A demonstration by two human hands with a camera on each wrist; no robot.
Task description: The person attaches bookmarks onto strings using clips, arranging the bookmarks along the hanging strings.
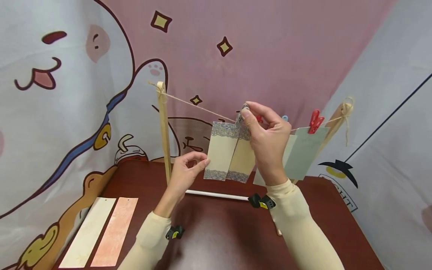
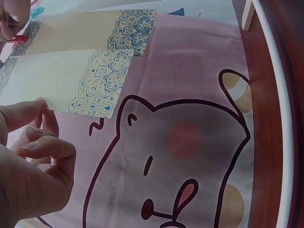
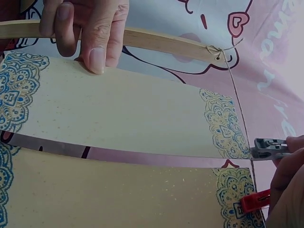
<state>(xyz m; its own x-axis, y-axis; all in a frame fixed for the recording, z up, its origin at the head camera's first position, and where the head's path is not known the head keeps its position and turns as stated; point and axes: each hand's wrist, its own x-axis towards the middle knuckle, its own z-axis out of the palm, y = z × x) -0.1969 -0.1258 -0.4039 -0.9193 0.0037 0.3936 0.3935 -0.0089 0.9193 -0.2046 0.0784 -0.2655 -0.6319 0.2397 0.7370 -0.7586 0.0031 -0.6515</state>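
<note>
A cream card (image 1: pixel 221 152) with blue lace-patterned ends hangs at a twine line (image 3: pixel 238 102). My left hand (image 1: pixel 189 170) pinches its left long edge between thumb and fingertips. At the card's top corner, a grey clip (image 3: pixel 269 148) sits right at the twine, pinched by my right hand (image 1: pixel 270 138). Just beside it is a tan card (image 1: pixel 241 159) with the same patterned ends, fastened by a red clip (image 3: pixel 255 201). In the head view my right hand hides much of these clips.
Wooden posts (image 1: pixel 164 131) carry the twine, with a white rod (image 1: pixel 217 194) low between them. Further right a pale green card (image 1: pixel 305 153) hangs from a red peg (image 1: pixel 315 122). A cream strip (image 1: pixel 88 232) and a pink strip (image 1: pixel 114 232) lie on the table's left.
</note>
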